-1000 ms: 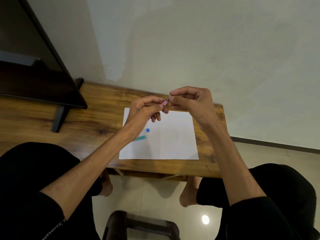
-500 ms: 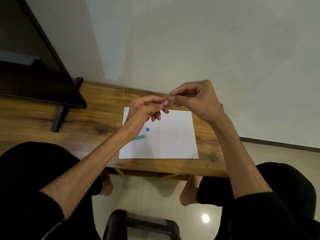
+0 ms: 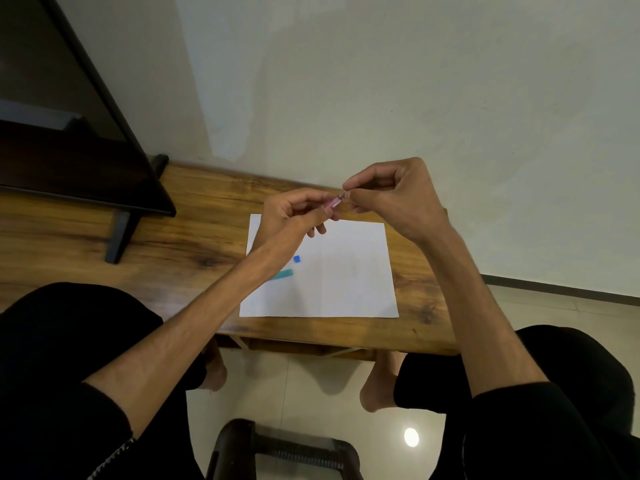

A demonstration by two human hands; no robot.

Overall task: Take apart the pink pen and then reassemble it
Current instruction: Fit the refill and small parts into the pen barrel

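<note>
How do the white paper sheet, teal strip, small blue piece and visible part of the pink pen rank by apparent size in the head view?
1. White paper sheet
2. Teal strip, partly hidden by the forearm
3. Pink pen, mostly hidden in the hands and nearer the camera, so unsure against the strip
4. Small blue piece

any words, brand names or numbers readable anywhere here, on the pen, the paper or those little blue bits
None can be read.
pink pen: mostly hidden between the left hand and right hand; no print can be made out.
white paper: looks blank.
small blue piece and teal piece on the paper: plain colour, no marking shows.
dark screen on the wooden table: no logo or label shows.
</note>
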